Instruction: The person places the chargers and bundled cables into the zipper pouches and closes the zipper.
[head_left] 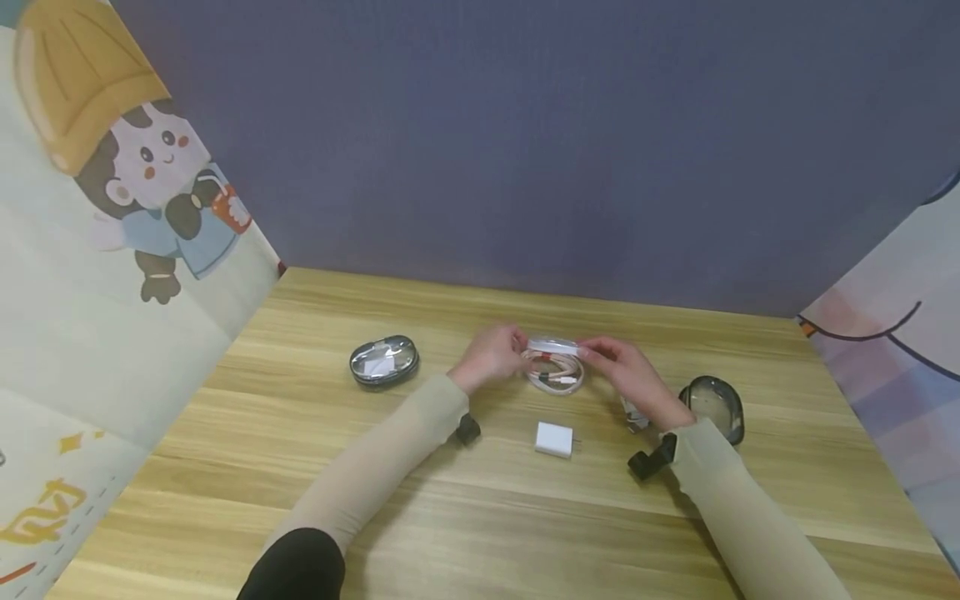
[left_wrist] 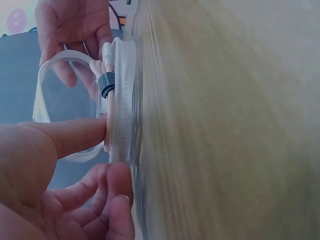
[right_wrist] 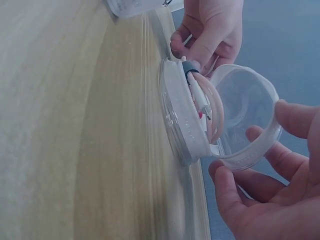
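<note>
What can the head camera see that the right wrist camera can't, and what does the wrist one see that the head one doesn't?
Only the head view shows the white charger lying on the table, the black-rimmed case near the right wrist, and the cartoon.

Only the right wrist view shows the round, see-through face of the raised lid; from the head, the lid looks like a thin strip.

Both show the left hand, the right hand, the table and the coiled cable.
</note>
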